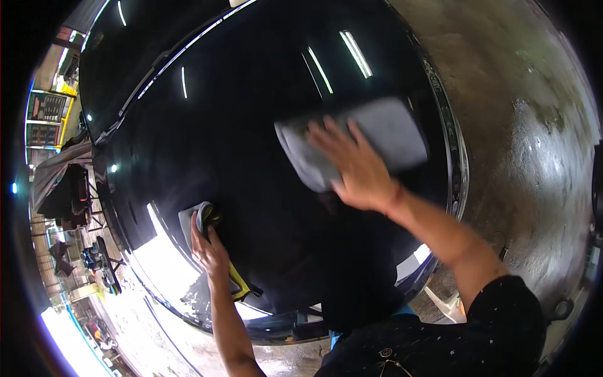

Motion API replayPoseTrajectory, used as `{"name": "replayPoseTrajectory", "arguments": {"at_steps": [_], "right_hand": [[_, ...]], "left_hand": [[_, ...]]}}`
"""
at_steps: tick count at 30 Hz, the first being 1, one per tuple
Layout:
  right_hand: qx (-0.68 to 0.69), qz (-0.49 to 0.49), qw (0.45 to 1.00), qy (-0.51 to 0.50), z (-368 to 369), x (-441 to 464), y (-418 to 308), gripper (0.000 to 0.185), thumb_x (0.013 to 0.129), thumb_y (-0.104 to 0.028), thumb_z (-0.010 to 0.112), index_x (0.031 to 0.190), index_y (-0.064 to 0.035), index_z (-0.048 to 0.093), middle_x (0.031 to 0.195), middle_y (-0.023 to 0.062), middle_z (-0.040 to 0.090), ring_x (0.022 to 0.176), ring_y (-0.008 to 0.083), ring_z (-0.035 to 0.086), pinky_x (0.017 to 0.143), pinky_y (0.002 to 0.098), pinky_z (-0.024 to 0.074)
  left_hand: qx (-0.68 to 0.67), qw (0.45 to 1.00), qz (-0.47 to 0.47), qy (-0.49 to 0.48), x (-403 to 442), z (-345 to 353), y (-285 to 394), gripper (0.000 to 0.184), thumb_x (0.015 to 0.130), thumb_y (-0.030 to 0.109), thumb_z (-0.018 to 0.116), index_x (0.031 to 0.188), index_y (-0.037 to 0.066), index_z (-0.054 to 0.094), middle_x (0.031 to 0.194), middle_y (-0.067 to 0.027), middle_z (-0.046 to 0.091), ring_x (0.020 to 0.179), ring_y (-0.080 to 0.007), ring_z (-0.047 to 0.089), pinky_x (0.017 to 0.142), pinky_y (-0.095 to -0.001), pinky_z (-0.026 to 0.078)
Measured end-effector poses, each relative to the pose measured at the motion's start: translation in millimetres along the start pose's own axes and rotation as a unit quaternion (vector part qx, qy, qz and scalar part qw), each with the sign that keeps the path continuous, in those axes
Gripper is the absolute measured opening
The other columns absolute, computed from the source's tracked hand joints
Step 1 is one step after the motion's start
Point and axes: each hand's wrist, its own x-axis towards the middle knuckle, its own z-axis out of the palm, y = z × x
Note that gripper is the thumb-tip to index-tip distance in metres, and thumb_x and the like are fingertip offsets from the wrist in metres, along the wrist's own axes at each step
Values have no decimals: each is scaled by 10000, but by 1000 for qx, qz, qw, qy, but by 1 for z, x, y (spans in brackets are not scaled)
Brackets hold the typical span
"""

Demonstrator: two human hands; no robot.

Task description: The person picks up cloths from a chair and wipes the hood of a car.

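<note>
My right hand (358,166) lies flat with its fingers spread on a grey cloth (392,135), pressed against the glossy black car hood (251,125). The hand and cloth are slightly blurred. At the lower left, my left hand (210,254) has its fingers closed round a folded grey cloth (188,223) with a dark and yellow-green inner side, at the hood's surface. A yellow strip with a dark end (240,288) shows beside my left wrist; I cannot tell what it belongs to.
Wet concrete floor (534,151) runs along the car's right side. Past its left side stand a draped dark object (66,188) and shelving with small compartments (45,119). Light strips and bright daylight reflect in the paintwork. The hood's front edge is close to my body.
</note>
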Motion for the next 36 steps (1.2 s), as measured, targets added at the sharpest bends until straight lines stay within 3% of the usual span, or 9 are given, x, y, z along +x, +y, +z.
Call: {"name": "replayPoseTrajectory", "arguments": {"at_steps": [6,9,12,15,20,23,27,33,36], "right_hand": [[28,30,996,-76,2,-52,-6,841,826,-212,680,1589,-102,346,1660,126,320,1554,335,256,1245,561,184],[9,12,1000,25,0,35,52,841,836,-218,715,1579,-78,346,1656,127,322,1541,329,279,1244,531,204],[-102,-10,989,108,36,160,143,682,1037,-434,483,1568,-28,348,1663,96,319,1534,293,292,1242,516,207],[-110,19,990,88,44,287,198,603,1057,-435,371,1561,-104,376,1640,177,337,1500,403,326,1198,594,266],[-143,95,983,66,36,391,223,621,1044,-467,382,1565,-129,389,1632,136,367,1503,360,328,1201,587,263],[-143,100,983,63,23,364,195,552,1038,-415,405,1522,-152,436,1580,163,433,1452,385,397,1170,577,315],[-132,9,983,129,49,236,161,642,1059,-417,445,1570,-41,347,1650,99,343,1530,303,301,1246,516,213],[-42,8,999,-3,-2,-11,61,871,831,-160,683,1607,-74,297,1675,115,296,1557,321,249,1238,577,189],[-22,30,998,-47,-27,-1,90,870,833,-151,679,1613,-118,297,1672,106,304,1554,317,259,1244,562,190]], "left_hand": [[-29,999,-21,-5,2,1,5,482,967,56,527,1448,30,519,1315,-275,641,1191,-460,639,1030,-497,498],[-26,999,-38,-12,0,1,5,490,949,33,523,1439,18,528,1306,-297,636,1178,-478,636,1030,-504,495],[-3,1000,-13,2,0,6,-4,489,946,63,525,1433,9,532,1306,-300,631,1165,-485,638,1022,-510,497],[-12,999,-37,-6,0,8,-6,493,952,129,519,1423,-18,530,1298,-300,631,1152,-494,638,1006,-513,503],[3,1000,0,7,1,12,-17,496,950,136,528,1417,-31,529,1310,-308,624,1158,-509,633,1008,-516,517],[-15,1000,-11,6,5,7,-12,489,940,108,542,1407,-36,532,1316,-310,621,1176,-503,631,1021,-513,517],[-15,1000,-9,-4,7,3,2,479,945,80,530,1415,-15,536,1305,-306,630,1154,-498,645,1003,-504,525],[-19,998,-62,-12,3,-3,10,462,973,94,527,1432,35,545,1322,-289,629,1205,-480,621,1057,-512,476],[-8,998,-57,-4,0,3,3,469,971,88,521,1435,25,540,1317,-290,631,1201,-477,622,1058,-508,477]]}}
